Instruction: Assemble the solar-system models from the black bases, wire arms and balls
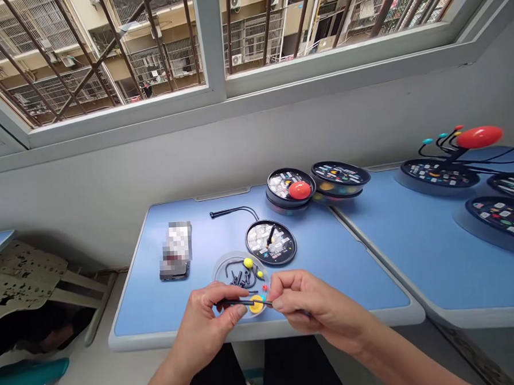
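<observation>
Currently, a black rod (245,302) is pinched at opposite ends by the left hand (207,318) and right hand (303,302) above the clear dish (218,268), where small parts (240,281) are left unfitted, while a black post (270,235) is apparently already set on the round base (282,248).

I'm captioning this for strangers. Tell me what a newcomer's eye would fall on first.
Probably the glossy red ball raised above a round black base at far right. Next, a second red ball atop a round case near the wall; then, in front, the left hand and right hand holding thin black rods by a clear dish of parts.
</observation>
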A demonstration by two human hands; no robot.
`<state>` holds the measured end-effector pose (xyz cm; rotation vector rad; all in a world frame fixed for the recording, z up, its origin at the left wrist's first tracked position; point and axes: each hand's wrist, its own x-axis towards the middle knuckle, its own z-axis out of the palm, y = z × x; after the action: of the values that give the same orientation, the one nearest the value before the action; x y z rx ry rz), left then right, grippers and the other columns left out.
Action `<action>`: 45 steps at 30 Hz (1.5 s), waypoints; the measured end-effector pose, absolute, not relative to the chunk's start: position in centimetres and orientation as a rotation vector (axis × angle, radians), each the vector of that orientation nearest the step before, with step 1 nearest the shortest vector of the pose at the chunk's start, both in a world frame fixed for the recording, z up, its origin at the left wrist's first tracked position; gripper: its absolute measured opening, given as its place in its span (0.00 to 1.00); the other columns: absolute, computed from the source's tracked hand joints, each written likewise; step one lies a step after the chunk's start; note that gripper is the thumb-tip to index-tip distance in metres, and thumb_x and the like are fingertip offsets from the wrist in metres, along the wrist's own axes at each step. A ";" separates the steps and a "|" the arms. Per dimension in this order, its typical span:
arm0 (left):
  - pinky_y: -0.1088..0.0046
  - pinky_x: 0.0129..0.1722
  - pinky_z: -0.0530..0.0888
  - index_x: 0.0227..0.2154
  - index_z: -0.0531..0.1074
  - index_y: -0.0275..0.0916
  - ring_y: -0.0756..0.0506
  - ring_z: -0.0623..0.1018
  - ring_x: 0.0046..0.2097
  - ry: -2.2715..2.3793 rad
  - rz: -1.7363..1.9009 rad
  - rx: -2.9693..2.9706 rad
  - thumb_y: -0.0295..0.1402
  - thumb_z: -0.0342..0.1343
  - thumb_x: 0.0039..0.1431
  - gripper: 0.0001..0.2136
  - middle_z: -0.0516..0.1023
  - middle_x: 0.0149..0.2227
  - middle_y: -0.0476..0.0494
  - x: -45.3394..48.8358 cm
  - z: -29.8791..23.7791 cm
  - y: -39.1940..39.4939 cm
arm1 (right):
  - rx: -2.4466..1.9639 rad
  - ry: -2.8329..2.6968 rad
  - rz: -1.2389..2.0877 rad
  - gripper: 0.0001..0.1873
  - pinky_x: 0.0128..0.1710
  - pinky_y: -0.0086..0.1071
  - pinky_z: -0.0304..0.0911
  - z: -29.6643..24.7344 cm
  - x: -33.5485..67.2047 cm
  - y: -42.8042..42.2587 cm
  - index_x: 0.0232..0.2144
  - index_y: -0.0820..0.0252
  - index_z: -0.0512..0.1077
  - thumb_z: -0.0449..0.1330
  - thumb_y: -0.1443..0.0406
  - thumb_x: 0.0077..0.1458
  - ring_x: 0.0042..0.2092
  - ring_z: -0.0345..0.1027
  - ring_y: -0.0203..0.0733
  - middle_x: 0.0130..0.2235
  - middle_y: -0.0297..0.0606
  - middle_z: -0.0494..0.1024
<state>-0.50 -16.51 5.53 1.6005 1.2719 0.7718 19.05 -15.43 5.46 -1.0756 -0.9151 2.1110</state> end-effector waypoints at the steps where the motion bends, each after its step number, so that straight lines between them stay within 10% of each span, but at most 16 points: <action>1: 0.75 0.31 0.69 0.31 0.78 0.39 0.48 0.72 0.31 1.273 0.774 1.585 0.31 0.58 0.49 0.07 0.77 0.29 0.45 -0.5 5.5 -16.5 | -1.075 -0.912 2.114 0.06 0.15 0.24 0.31 5.4 19.0 -15.4 0.18 0.60 0.64 0.61 0.68 0.36 0.15 0.36 0.23 0.11 0.20 0.53; 45: 0.72 0.32 0.71 0.31 0.75 0.38 0.47 0.74 0.31 1.226 1.042 1.945 0.27 0.57 0.51 0.04 0.78 0.28 0.44 0.5 4.4 -17.3 | -1.105 -1.012 2.091 0.11 0.16 0.25 0.33 4.4 18.9 -14.5 0.19 0.60 0.64 0.64 0.63 0.35 0.15 0.38 0.24 0.12 0.20 0.55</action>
<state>0.45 -17.27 4.38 1.9446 1.2259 1.0422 18.90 -14.52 4.39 -1.1046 -1.0120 2.0907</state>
